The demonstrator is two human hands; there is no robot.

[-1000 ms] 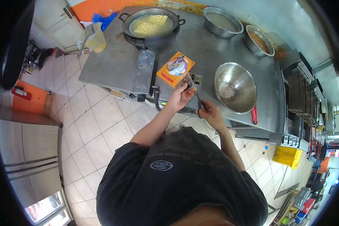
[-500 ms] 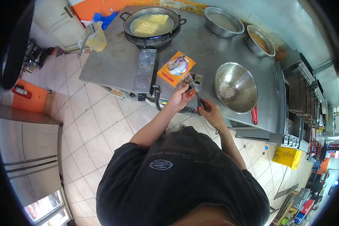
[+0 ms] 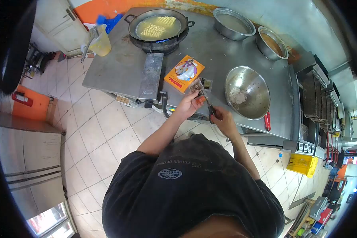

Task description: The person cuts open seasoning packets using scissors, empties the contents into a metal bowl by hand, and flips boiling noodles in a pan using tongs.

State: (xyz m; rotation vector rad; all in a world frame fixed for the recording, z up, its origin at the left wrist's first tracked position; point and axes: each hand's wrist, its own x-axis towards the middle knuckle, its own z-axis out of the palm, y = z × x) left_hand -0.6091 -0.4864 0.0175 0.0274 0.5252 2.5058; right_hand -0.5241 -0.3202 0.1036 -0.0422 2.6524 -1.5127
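Between the fingers of my left hand (image 3: 189,104) is a small clear packet (image 3: 196,85) with brownish contents and an orange part near my fingertips. My right hand (image 3: 225,119) is wrapped round the dark handles of a pair of scissors (image 3: 212,111). The blades point up and left to the packet's edge; whether they are cutting it cannot be made out. Just beyond the packet, an orange ROYAL box (image 3: 185,73) lies on the steel table (image 3: 115,73). Another small packet (image 3: 206,83) rests beside it.
At the back left, a wok (image 3: 131,31) on a burner holds liquid and noodle blocks. A steel bowl (image 3: 261,105) with pale powder stands right of my hands, near a red-handled tool (image 3: 267,122). Two metal pots (image 3: 236,36) (image 3: 270,51) and a yellowish jug (image 3: 101,43) stand farther off.
The scissor handles look closer together in my right hand. My left hand keeps its hold on the packet, and the whole view has shifted slightly.
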